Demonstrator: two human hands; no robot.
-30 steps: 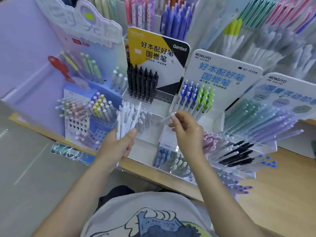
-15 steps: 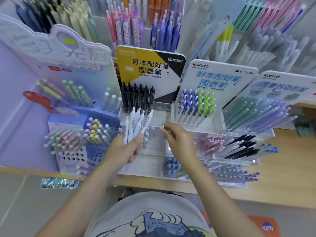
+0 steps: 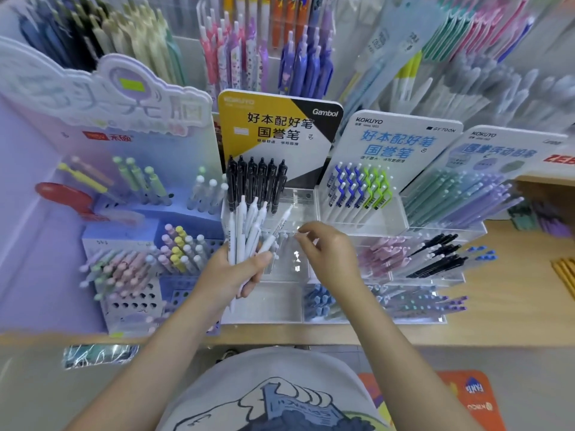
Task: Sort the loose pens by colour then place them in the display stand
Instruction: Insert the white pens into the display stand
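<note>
Two hands work over the wooden desk [image 3: 513, 309], just in front of the clear display stand [image 3: 401, 219]. The left hand [image 3: 230, 275] is nearest. Its grip is curled tight round a bunch of white pens [image 3: 245, 231], which stick up like a fan. The right hand [image 3: 326, 253] is beside it, over a clear box in the stand. Its fingers [image 3: 306, 236] are bent close together, and they may pinch something small and shiny, but I cannot tell. To do this step well, I think the person should pull out one pen at a time and keep the bunch steady. Behind the hands stand black pens [image 3: 256, 181], then blue and green pens [image 3: 357, 191].
</note>
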